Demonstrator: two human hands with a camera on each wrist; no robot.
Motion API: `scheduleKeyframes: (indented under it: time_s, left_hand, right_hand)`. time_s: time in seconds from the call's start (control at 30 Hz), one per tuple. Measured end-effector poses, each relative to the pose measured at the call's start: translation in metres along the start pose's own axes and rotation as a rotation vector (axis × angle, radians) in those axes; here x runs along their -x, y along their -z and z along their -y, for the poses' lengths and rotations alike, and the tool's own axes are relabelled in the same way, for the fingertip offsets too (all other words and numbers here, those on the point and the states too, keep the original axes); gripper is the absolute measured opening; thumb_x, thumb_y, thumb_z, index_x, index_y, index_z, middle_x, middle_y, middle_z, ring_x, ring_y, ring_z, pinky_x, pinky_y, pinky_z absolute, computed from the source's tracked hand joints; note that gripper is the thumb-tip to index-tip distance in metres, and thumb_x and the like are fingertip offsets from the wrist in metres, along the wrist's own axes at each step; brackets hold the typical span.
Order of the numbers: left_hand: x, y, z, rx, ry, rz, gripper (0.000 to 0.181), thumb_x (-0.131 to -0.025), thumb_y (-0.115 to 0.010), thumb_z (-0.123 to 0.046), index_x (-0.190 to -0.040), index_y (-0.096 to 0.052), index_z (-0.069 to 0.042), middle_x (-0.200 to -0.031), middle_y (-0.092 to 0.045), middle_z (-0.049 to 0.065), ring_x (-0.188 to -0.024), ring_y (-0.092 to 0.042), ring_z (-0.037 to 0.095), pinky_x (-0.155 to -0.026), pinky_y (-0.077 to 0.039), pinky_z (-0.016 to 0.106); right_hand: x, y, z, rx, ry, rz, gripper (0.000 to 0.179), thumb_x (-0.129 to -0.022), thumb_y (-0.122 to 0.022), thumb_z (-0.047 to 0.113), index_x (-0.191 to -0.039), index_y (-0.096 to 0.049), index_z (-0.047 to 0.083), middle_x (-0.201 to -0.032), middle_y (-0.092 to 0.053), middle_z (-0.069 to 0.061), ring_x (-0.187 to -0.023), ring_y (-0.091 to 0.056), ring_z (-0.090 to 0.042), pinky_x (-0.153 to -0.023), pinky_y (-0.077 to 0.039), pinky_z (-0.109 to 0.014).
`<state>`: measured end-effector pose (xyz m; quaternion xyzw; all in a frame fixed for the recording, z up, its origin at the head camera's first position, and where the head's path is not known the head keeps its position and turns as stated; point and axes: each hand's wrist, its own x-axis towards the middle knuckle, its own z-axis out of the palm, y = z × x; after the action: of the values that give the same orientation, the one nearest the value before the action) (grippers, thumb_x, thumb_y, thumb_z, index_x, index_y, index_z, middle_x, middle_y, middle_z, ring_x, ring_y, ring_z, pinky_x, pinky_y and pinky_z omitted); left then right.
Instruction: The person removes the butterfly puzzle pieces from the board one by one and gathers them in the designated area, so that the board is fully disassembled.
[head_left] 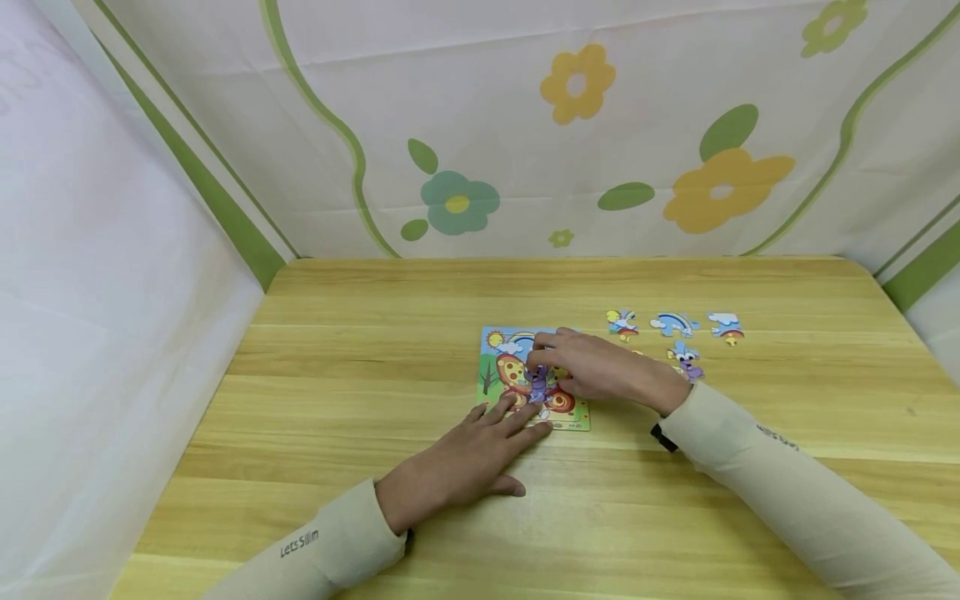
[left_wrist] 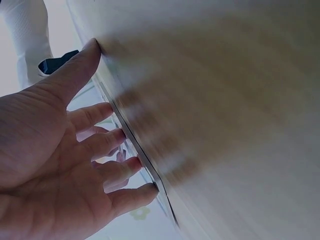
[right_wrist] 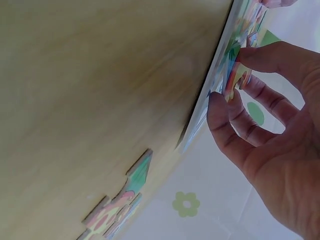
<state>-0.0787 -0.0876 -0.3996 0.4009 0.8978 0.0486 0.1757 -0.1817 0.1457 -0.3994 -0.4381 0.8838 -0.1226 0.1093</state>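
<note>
A butterfly jigsaw board [head_left: 487, 387] lies on the wooden table, with a sun, a rainbow and a purple-bodied butterfly on it. My left hand [head_left: 465, 458] rests its spread fingertips on the board's near edge; its thumb stays off to the side, over the table. From the right, my right hand [head_left: 588, 364] reaches over the board and hides part of the picture. In the right wrist view its thumb and fingers pinch a colourful puzzle piece [right_wrist: 233, 82], held low at the board's surface.
Several loose pieces lie right of the board: a sun piece [head_left: 622, 323], a rainbow piece [head_left: 674, 324], a cloud piece [head_left: 726, 325] and a purple butterfly-head piece [head_left: 686, 360] near the right wrist. A flowered white curtain [head_left: 517, 158] borders the table's back edge.
</note>
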Motion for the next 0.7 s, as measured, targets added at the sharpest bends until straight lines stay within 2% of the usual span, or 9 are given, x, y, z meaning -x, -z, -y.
scheduleKeyframes:
  time_s: [0.23,0.53,0.7]
  left_hand:
    - [0.000,0.001,-0.001,0.003,0.001,0.004,0.080,-0.099,-0.067,-0.048,-0.166,-0.033,-0.022,-0.176,-0.022,0.005,-0.162,-0.021,0.037,-0.121,-0.038,0.060]
    - [-0.001,0.001,0.000,0.014,0.008,0.005,0.079,-0.099,-0.067,-0.047,-0.166,-0.033,-0.023,-0.175,-0.023,0.006,-0.162,-0.022,0.036,-0.121,-0.038,0.059]
    - [-0.002,0.000,0.002,0.005,0.005,0.000,0.080,-0.099,-0.068,-0.047,-0.166,-0.033,-0.023,-0.175,-0.024,0.006,-0.161,-0.023,0.036,-0.121,-0.038,0.059]
  right_hand:
    - [0.003,0.005,0.000,-0.010,-0.025,-0.008,0.041,-0.091,-0.077,0.001,-0.128,-0.068,0.016,-0.131,-0.064,-0.004,-0.116,-0.062,-0.027,-0.099,-0.055,-0.048]
    - [0.012,0.018,-0.009,-0.019,-0.017,-0.054,0.034,-0.090,-0.075,-0.001,-0.120,-0.069,0.015,-0.122,-0.065,-0.001,-0.105,-0.062,-0.023,-0.088,-0.054,-0.043]
    - [0.023,0.021,-0.018,-0.030,-0.037,-0.082,0.036,-0.088,-0.073,-0.005,-0.118,-0.070,0.014,-0.119,-0.065,-0.001,-0.104,-0.062,-0.024,-0.088,-0.054,-0.044]
